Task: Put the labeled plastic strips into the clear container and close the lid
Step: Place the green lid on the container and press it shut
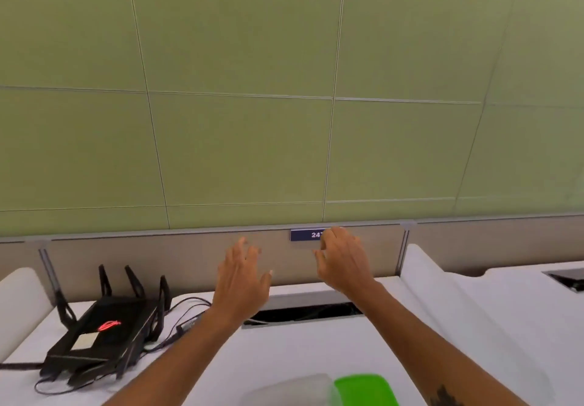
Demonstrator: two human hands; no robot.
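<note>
Both hands raised, spread, empty: left hand (241,276); right hand (343,261) nearing blue labeled strip (308,235) on partition; I'd pinch its edge, peel evenly; clear container (294,390), green lid (366,390) wait on counter (316,352).

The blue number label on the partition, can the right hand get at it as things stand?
Probably yes. The right hand is raised in front of the blue number label, fingers spread, already covering its right end. Nothing stands between them, though actual contact cannot be told from this view.
</note>
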